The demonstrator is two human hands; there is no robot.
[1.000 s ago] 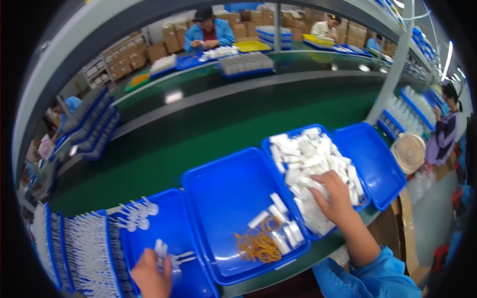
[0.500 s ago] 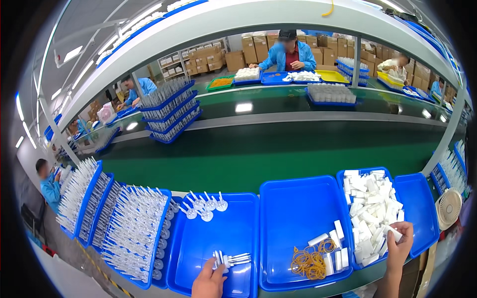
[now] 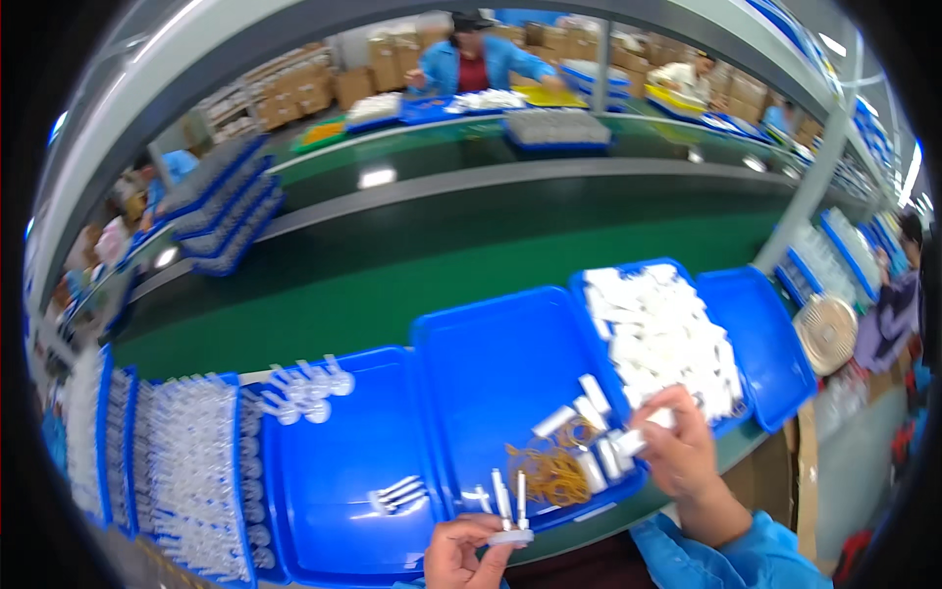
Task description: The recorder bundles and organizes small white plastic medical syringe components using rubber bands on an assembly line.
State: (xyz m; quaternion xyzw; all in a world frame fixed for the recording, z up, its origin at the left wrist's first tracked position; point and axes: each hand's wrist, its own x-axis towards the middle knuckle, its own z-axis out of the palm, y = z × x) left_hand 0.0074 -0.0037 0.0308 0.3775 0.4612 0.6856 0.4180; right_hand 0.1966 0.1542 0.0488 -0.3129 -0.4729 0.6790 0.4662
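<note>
My left hand pinches a round, pale base with several upright white sticks, a stemmed plastic piece, at the near edge of the middle blue tray. Over that tray's right side, my right hand grips a small white block; its fingertips are close to other blocks and blurred. Tan rubber bands lie tangled between the two hands, with several white blocks around them. In the left blue tray, another stemmed piece lies on its side, and several clear ones stand at the far left corner.
Trays packed with stemmed pieces line the left. A heaped tray of white blocks, a blue tray and a beige fan are at right. Beyond runs a green conveyor; co-workers sit across it.
My left hand has lifted a stemmed piece from the left tray and moved right. My right hand has come left from the heaped tray with a white block. The view has turned right.
</note>
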